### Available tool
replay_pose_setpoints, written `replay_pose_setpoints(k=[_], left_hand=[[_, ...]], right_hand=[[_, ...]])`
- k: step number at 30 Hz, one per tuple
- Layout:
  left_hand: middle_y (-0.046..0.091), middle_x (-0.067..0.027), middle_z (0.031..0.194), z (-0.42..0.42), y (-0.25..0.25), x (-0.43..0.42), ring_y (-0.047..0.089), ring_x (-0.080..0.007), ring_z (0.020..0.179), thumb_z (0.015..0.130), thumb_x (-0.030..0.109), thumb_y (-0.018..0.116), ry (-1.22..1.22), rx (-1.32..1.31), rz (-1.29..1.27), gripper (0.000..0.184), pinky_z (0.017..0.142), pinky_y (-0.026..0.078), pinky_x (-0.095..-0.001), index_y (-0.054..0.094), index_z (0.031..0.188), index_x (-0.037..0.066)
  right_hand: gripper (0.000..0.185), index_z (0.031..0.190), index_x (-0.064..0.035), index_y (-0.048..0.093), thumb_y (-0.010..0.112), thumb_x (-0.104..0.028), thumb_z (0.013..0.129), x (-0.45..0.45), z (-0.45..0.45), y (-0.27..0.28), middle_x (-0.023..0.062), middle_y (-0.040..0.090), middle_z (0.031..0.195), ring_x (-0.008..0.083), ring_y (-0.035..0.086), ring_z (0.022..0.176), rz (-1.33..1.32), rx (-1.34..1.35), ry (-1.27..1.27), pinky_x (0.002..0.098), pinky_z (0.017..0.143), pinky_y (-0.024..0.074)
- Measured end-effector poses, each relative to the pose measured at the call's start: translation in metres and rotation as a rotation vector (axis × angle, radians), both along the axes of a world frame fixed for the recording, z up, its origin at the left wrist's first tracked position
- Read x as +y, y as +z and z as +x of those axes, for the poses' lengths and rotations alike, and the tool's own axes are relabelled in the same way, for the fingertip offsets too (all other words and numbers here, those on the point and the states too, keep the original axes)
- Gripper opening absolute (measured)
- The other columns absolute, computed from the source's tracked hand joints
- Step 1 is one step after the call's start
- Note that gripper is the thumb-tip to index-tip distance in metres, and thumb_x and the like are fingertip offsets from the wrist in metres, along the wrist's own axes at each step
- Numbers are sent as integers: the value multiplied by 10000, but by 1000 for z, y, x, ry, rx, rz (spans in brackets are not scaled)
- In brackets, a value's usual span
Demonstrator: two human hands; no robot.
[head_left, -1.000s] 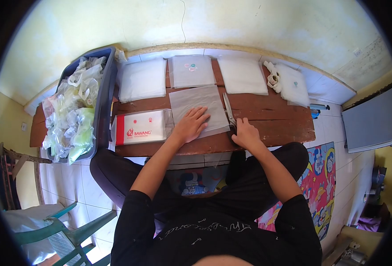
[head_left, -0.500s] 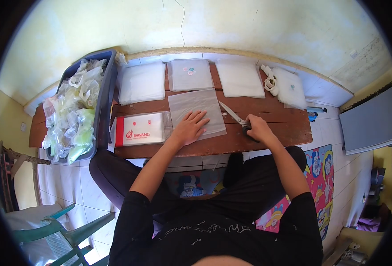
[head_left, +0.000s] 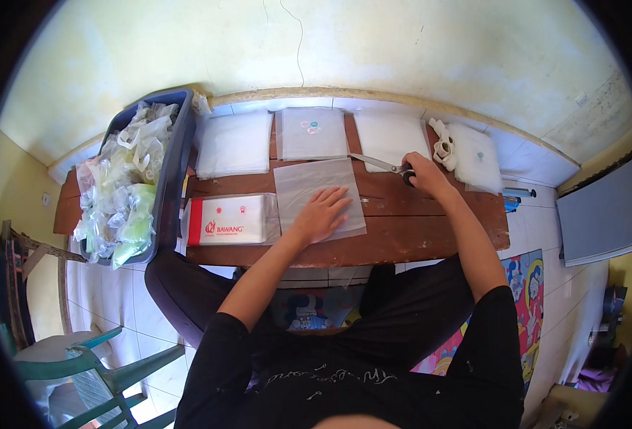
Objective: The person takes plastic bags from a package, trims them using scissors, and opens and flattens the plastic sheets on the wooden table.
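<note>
My left hand lies flat, fingers spread, on a clear plastic sheet or bag near the front of the brown wooden table. My right hand grips a pair of scissors by the dark handles. The blades point left, and their tips are at the sheet's upper right corner. Left of the sheet is a pack of plastic bags with a red band and the word BAWANG. Behind it is a stack of clear bags; another stack carries small printed marks.
A third stack lies behind the scissors. A whitish bundled strip sits beside a further plastic pack. At left stands a dark tub heaped with crumpled plastic. A green chair is at lower left.
My right hand has moved the scissors up and away from me, and their blades have swung nearly level. My left hand stays on the sheet, shifted slightly right. The view has tilted a little.
</note>
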State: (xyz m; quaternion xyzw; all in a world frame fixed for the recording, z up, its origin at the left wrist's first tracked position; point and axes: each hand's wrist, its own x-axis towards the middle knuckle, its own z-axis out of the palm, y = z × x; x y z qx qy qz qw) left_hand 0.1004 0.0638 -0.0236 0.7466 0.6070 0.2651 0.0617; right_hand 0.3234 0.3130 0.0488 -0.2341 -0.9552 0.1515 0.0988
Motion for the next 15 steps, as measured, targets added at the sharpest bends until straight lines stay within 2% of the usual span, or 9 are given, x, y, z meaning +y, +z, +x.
replay_pose_setpoints(k=[15], left_hand=[[386,-120,1489,7,2,-2,327,-291,1389,955,316,503,-8,153,-51,448,1144,227,-447,491,1369,146]], right_hand=[[375,1011,-59,518,619,77,677,18,-40,-15,137,579,1036,374,586,958,-11,-17,141,441,816,480]])
